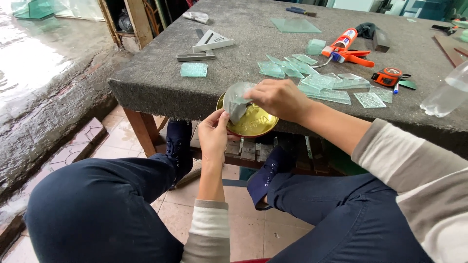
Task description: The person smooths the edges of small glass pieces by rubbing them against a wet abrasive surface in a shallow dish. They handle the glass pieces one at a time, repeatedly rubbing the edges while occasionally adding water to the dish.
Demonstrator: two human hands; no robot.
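While our left hand (213, 134) pinches the gold tin (251, 122) steady below, our right hand (279, 99) fingers pinch the glass piece (237, 100) against it.

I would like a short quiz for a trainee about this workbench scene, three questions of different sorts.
1. True or false: the left hand holds the round gold tin lid from below.
2. What does the right hand press on the lid? A) a grey cloth B) a tape measure C) a bottle
3. Fill in: the glass pieces lie on the ______.

Key: 1 true. 2 A, the grey cloth. 3 the table.
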